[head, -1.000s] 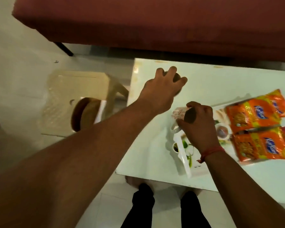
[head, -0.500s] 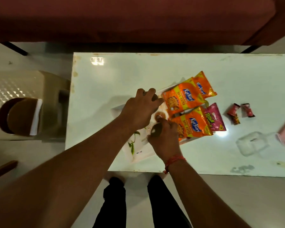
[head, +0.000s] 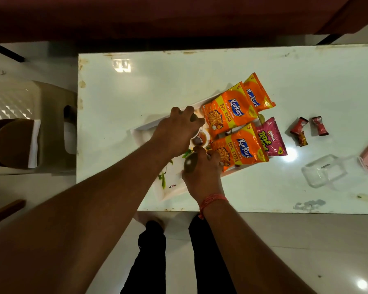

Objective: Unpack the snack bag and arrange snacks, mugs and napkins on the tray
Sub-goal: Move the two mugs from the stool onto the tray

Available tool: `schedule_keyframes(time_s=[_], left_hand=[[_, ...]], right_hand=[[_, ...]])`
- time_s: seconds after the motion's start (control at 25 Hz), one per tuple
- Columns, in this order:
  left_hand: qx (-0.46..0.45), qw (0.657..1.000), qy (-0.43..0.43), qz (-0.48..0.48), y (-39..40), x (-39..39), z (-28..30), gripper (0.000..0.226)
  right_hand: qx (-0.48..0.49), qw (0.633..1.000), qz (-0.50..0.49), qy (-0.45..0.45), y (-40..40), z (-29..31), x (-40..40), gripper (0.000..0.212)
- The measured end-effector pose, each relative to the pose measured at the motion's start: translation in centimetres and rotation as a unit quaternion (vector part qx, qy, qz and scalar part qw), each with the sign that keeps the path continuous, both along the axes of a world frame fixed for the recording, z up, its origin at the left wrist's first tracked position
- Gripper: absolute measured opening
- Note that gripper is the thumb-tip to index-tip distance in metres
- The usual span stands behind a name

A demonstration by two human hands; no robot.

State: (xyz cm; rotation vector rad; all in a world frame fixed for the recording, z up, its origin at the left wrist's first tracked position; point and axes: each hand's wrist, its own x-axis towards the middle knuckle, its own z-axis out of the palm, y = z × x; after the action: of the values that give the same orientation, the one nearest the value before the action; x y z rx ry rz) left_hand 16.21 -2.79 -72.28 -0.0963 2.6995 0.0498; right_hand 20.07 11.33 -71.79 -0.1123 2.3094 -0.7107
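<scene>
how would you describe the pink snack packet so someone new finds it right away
On the white table, find the tray of snack packets. The pink packet lies at its right end, beside the nearer orange packet. It is the only pink one there.

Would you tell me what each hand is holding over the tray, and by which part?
Each hand, left and right, grips a mug from above, around its rim; the mugs are mostly hidden.

white table [head: 157, 85] carries tray [head: 140, 132], red candies [head: 299, 129], clear bag [head: 324, 174].
</scene>
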Motion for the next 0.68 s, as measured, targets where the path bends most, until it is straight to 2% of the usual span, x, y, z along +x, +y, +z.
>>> schedule_keyframes(time_s=[0.68], left_hand=[[0.001,0.999,0.0,-0.055,-0.4,-0.5,0.0,0.082]], right_hand=[[0.03,0.995,-0.079,0.052,-0.9,-1.6,0.4,0.076]])
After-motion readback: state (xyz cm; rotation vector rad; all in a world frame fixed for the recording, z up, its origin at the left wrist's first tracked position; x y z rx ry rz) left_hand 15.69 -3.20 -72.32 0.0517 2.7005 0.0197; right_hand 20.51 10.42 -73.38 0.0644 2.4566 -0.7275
